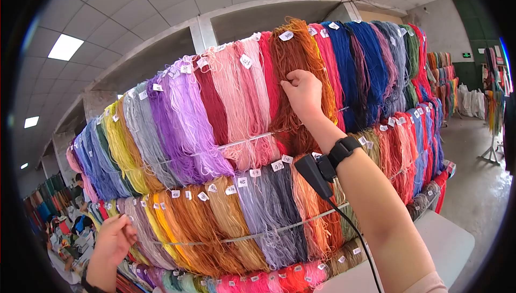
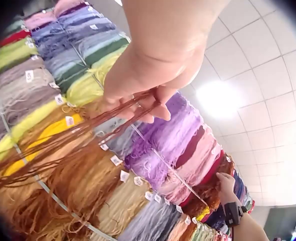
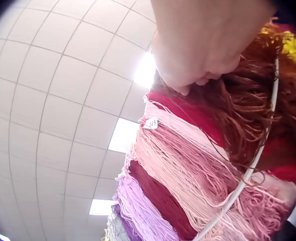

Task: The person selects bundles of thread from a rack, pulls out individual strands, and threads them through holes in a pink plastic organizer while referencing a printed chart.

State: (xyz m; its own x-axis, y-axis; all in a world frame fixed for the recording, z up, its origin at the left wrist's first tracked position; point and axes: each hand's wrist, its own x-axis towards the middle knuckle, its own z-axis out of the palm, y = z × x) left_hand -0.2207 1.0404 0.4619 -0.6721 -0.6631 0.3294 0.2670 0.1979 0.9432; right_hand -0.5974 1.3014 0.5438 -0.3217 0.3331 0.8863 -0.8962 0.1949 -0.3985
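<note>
Hanks of coloured thread hang in tiers. My right hand (image 1: 303, 95) pinches strands of the reddish-brown hank (image 1: 293, 51) in the upper tier; in the right wrist view the fingers of my right hand (image 3: 200, 60) are curled into the brown threads (image 3: 243, 105). At the lower left of the head view, my left hand (image 1: 115, 239) is raised before the lower tier with fingers bent. In the left wrist view, my left hand (image 2: 153, 75) holds a few long reddish-brown strands (image 2: 82, 126) between thumb and fingers; they stretch away to the lower left.
Pink hanks (image 1: 242, 94) and purple hanks (image 1: 185, 116) hang left of the brown one, blue hanks (image 1: 341, 51) to the right. White cords (image 1: 258, 234) cross the tiers. A white table (image 1: 446, 239) stands at the lower right, and a rack of threads (image 1: 494, 99) stands at the far right.
</note>
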